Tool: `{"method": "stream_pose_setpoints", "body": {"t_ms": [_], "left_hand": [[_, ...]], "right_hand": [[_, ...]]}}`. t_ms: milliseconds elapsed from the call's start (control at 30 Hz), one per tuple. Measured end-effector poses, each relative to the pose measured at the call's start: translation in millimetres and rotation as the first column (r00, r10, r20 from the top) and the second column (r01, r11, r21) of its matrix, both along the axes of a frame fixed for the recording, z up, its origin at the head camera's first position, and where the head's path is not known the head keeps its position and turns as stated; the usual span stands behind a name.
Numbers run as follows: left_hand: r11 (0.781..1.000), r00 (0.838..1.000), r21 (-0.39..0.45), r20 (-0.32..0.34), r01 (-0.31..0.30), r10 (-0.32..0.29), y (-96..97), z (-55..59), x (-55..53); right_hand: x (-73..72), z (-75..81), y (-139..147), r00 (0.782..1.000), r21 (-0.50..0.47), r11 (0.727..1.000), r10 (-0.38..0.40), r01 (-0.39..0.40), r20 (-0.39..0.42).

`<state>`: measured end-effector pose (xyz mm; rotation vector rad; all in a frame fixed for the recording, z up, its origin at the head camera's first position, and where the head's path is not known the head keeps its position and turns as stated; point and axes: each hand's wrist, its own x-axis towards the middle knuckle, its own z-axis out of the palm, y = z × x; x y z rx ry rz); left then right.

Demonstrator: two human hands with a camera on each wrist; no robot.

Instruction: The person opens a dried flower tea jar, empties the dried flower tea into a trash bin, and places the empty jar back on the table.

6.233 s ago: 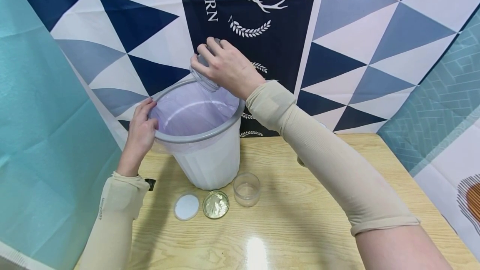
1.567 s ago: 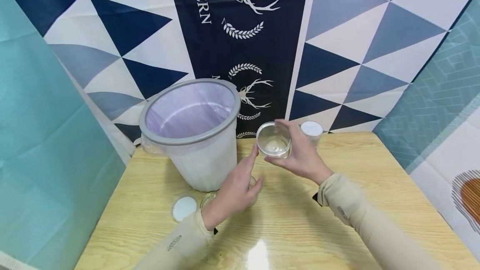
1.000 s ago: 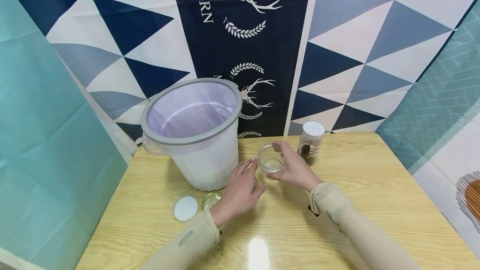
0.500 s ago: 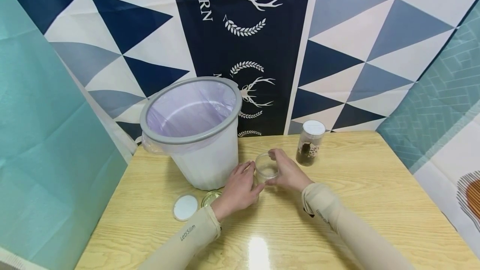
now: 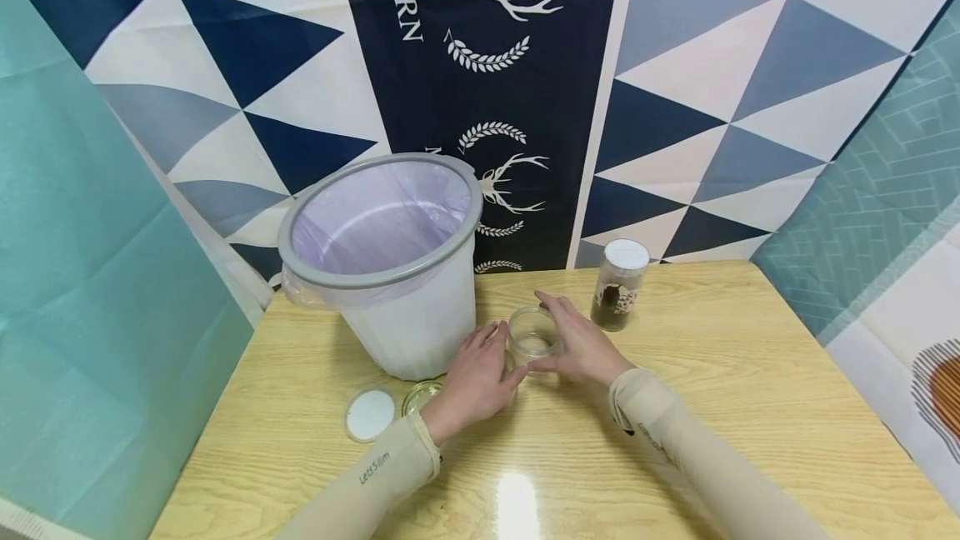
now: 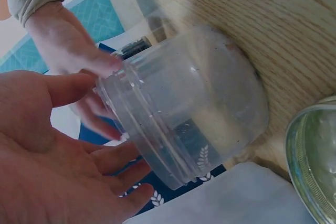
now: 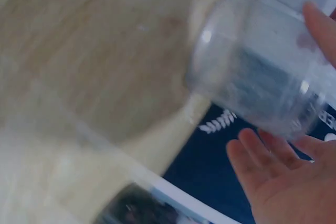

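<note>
- While both hands hover around clear jars in the head view, neither looks clamped: the left hand [image 5: 474,382] mostly hides its jar near the white bin [image 5: 420,327], and the right hand [image 5: 581,348] is loosely spread around the right-hand jar [image 5: 533,337], which stands upright on the wooden table [image 5: 675,448].
- Same view, rest of the stuff: a lidded jar [image 5: 618,286] with something dark in the bottom stands just beyond the right hand. A white lid [image 5: 370,415] and a gold-ish lid [image 5: 420,397] lie over by the left forearm, the gold one partly covered. The bin has a gray rim and a purple liner [image 5: 375,232].
- Left wrist cam: the left-hand jar [image 6: 194,98] sits on the table, threaded neck bare. Thumb and fingers are spread around that neck; can't tell if they're actually touching. Right hand's a blur behind it.
- Right wrist cam: pretty smeary, but the right hand's fingers are spread with the right-hand jar between them and the thumb. Can't tell whether the thumb makes contact. Left-hand jar is just behind.
</note>
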<state>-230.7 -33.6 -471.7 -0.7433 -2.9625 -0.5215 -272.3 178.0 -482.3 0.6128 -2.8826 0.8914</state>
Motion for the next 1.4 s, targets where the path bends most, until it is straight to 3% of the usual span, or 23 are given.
{"method": "stream_pose_setpoints", "body": {"t_ms": [133, 267, 367, 467, 567, 733, 867, 1133, 1400], "left_hand": [[0.996, 0.994, 0.092, -0.109, -0.009, 0.019, 1.6, 3.3, 0.8], [0.983, 0.969, 0.181, -0.243, 0.010, 0.035, 3.4, 13.0, -2.3], [0.978, 0.953, 0.200, -0.304, 0.068, -0.004, 6.7, 20.9, -6.9], [0.970, 0.949, 0.202, -0.307, 0.133, -0.067, 12.4, 29.1, -13.2], [0.968, 0.956, 0.186, -0.269, 0.168, -0.115, 22.6, 39.1, -20.0], [0.974, 0.962, 0.105, -0.207, 0.201, -0.176, 54.7, 56.5, -33.2], [0.975, 0.957, 0.012, -0.194, 0.222, -0.215, 82.5, 63.5, -42.8], [0.968, 0.955, -0.135, -0.182, 0.212, -0.235, 120.4, 65.8, -54.4], [0.962, 0.966, -0.185, -0.122, 0.201, -0.226, 129.3, 56.3, -57.6]], "right_hand": [[4.4, 21.1, 12, 0.984, -0.038, 0.999, -0.002, -0.005, -0.180], [3.6, 45.2, 29, 0.925, -0.146, 0.989, -0.064, 0.009, -0.375], [-0.6, 58.8, 47, 0.890, -0.275, 0.960, -0.175, 0.058, -0.421], [-7.0, 66.2, 65, 0.888, -0.396, 0.910, -0.279, 0.123, -0.366], [-13.8, 65.6, 82, 0.915, -0.473, 0.863, -0.321, 0.178, -0.242], [-26.2, 50.4, 105, 0.959, -0.531, 0.820, -0.280, 0.215, -0.044], [-35.6, 33.6, 117, 0.973, -0.555, 0.801, -0.210, 0.226, 0.092], [-41.5, 10.5, 122, 0.955, -0.517, 0.820, -0.111, 0.244, 0.274], [-40.2, -1.6, 119, 0.952, -0.424, 0.869, -0.149, 0.256, 0.268]]}}
